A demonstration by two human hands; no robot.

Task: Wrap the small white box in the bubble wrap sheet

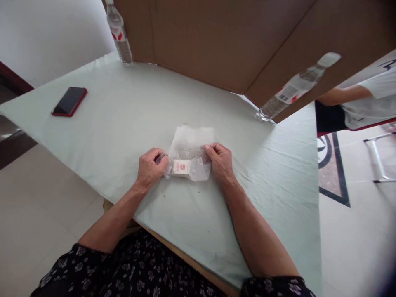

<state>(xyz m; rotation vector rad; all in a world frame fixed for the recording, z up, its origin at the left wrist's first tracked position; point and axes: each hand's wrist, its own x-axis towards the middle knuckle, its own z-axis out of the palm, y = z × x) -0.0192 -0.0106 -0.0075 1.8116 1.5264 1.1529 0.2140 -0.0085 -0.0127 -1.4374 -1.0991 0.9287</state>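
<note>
A clear bubble-wrap bag point(192, 145) lies on the pale green tablecloth point(130, 123) in front of me. Inside its near end sits a small white box with a red mark point(181, 167). My left hand point(150, 167) is closed, pinching the bag's near left corner. My right hand point(220, 162) is closed too, its fingers gripping the bag's right edge beside the box. Both forearms reach in from the bottom of the view.
A red-cased phone point(69, 101) lies at the far left of the table. Two clear water bottles point(119, 33) point(293, 88) stand against a large brown cardboard sheet point(222, 41) at the back. Another person's arm and white shirt point(365, 101) show at the right.
</note>
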